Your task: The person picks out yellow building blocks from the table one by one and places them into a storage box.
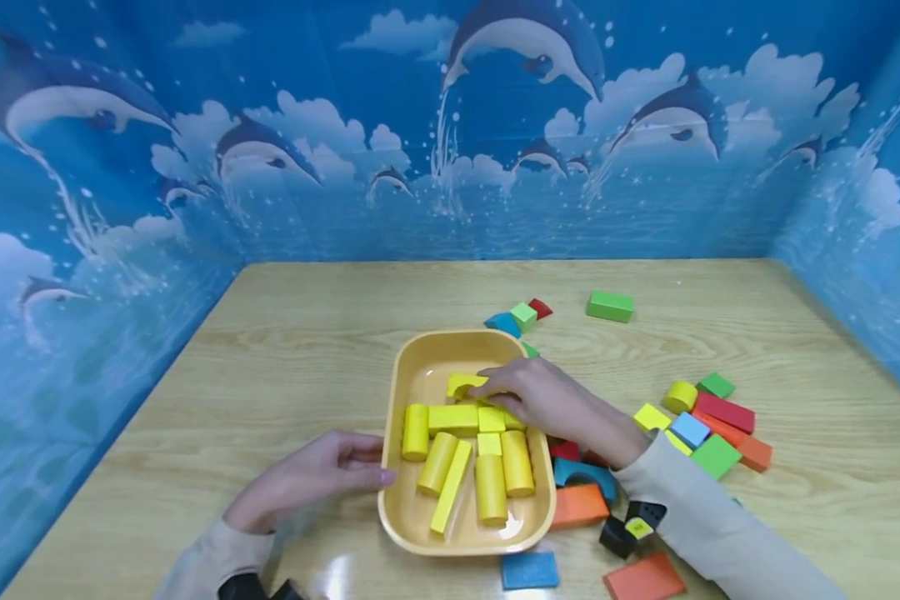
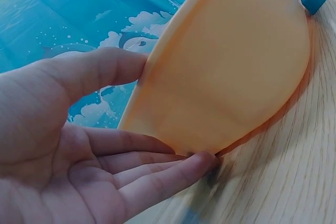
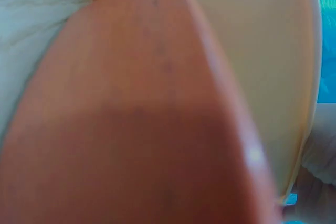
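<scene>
A light-orange plastic tray [image 1: 396, 500] holds several yellow blocks: cylinders [image 1: 437, 464], a long thin bar [image 1: 451, 487] and smaller cubes and bricks [image 1: 453, 419]. My left hand [image 1: 328, 472] holds the tray's left side. Seen from the left wrist, its thumb lies on the rim and its fingers [image 2: 152, 177] reach to the lower edge of the tray wall [image 2: 231, 61]. Over the far right part of the tray, my right hand [image 1: 536, 396] pinches a yellow arch block [image 1: 465, 385], whose right end is covered by the fingers.
Right of the tray lie an orange block [image 1: 579, 506], a blue arch [image 1: 585, 477] and a mixed pile with a red bar [image 1: 726, 412]. A blue block [image 1: 529, 570] lies in front. Behind are a green block [image 1: 610, 306] and a few small ones. An orange block [image 3: 131, 103] fills the right wrist view.
</scene>
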The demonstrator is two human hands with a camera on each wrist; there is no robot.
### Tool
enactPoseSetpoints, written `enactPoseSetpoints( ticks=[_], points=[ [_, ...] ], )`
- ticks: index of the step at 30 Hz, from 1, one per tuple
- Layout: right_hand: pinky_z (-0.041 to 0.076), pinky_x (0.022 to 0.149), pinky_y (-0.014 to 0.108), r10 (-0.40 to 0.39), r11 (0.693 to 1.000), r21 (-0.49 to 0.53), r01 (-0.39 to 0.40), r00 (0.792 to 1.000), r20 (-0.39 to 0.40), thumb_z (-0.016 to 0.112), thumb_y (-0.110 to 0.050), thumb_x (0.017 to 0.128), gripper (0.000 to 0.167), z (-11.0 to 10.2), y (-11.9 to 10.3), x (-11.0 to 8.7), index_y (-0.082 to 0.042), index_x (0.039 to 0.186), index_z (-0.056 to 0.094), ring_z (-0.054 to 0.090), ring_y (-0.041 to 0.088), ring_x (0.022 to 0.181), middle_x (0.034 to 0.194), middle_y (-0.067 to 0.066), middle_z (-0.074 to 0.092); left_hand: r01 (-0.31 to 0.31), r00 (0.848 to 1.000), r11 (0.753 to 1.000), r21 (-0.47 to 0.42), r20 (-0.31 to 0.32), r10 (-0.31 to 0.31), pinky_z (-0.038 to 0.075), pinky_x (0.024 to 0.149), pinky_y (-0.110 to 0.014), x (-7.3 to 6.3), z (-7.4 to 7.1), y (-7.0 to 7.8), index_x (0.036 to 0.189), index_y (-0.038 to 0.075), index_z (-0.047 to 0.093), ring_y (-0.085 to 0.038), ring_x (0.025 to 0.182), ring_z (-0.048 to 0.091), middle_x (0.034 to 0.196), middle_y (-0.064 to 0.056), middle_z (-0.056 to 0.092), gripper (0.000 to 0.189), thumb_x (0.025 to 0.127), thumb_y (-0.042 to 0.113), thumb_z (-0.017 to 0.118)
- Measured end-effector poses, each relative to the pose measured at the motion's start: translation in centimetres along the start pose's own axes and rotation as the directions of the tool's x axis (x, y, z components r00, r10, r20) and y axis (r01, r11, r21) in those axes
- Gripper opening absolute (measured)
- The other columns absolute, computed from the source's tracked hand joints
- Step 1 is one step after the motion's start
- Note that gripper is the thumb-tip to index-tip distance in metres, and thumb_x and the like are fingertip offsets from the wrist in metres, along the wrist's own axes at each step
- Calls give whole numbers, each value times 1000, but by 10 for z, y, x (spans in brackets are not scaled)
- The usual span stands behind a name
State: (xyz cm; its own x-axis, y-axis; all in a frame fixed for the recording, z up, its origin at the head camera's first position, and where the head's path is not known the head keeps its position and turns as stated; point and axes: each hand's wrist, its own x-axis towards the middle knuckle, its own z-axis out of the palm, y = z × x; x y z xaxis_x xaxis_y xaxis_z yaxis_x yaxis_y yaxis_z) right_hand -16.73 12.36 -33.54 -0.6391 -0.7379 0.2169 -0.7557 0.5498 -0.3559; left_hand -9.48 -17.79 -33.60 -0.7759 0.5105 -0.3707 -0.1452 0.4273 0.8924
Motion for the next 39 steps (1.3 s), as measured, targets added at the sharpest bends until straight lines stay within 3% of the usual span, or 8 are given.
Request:
enactPoseSetpoints(
  ticks=[9, 15, 20, 24, 31, 33, 36, 39],
  points=[
    [49, 79, 36, 26, 1000, 1, -26, 1000, 13, 65, -9, 92, 21, -2, 2, -1, -14, 111, 72, 58, 17, 90, 105, -3, 71, -60, 998, 998, 14, 3, 60, 47, 99, -45, 0, 2, -2, 136, -9, 47, -30, 113, 61, 127, -22, 60, 59, 93, 28, 64],
    [42, 87, 44, 167, 984, 52, -171, 983, 82, 64, -11, 92, 19, -1, 2, -6, -17, 110, 67, 48, 24, 106, 103, -5, 63, -49, 999, 999, 11, 10, 49, 46, 101, -46, 2, 4, -3, 135, -8, 48, -28, 112, 62, 126, -21, 61, 58, 93, 29, 64],
    [40, 93, 51, 146, 985, 77, -153, 986, 81, 63, -10, 91, 15, 2, 4, -10, -18, 104, 67, 45, 28, 117, 116, 0, 62, -63, 998, 998, 5, 19, 63, 46, 100, -45, 2, 6, -5, 135, -8, 48, -27, 112, 62, 127, -22, 60, 57, 94, 28, 63],
    [37, 97, 61, 107, 990, 92, -109, 994, 32, 62, -9, 91, 15, 0, 8, -11, -16, 103, 69, 46, 32, 121, 127, 8, 60, -52, 999, 998, 21, 12, 52, 46, 100, -47, 1, 6, -5, 136, -8, 47, -29, 113, 61, 128, -22, 59, 59, 93, 29, 64],
    [49, 89, 52, 123, 979, 174, -103, 986, -112, 59, -4, 93, 18, -32, 23, -16, -9, 108, 68, 59, 25, 105, 109, 2, 67, -19, 1000, 999, 36, -4, 20, 44, 101, -51, -1, 6, -2, 137, -6, 47, -30, 114, 60, 130, -21, 58, 61, 93, 31, 65],
    [51, 87, 51, 186, 970, 172, -170, 979, -79, 60, -4, 93, 19, -45, 28, -20, -7, 111, 67, 60, 26, 103, 109, 3, 67, -16, 1000, 999, 43, -10, 17, 44, 101, -51, -1, 5, -1, 137, -6, 47, -30, 114, 60, 129, -21, 58, 61, 93, 32, 65],
    [54, 85, 49, 294, 944, 133, -301, 953, 69, 63, -1, 90, 24, -60, 34, -27, -5, 114, 65, 60, 31, 104, 111, 8, 66, -6, 1000, 999, 48, -18, 7, 45, 100, -50, -1, 4, -1, 137, -5, 48, -30, 114, 61, 129, -21, 59, 61, 92, 32, 65],
    [57, 78, 41, 390, 901, 75, -428, 872, 296, 65, 8, 84, 42, -66, 37, -32, -9, 122, 61, 58, 32, 103, 116, 11, 61, 7, 1000, 999, 42, -19, -6, 45, 100, -50, -1, 3, -2, 136, -4, 49, -30, 114, 61, 129, -21, 59, 59, 93, 32, 65]
  ],
)
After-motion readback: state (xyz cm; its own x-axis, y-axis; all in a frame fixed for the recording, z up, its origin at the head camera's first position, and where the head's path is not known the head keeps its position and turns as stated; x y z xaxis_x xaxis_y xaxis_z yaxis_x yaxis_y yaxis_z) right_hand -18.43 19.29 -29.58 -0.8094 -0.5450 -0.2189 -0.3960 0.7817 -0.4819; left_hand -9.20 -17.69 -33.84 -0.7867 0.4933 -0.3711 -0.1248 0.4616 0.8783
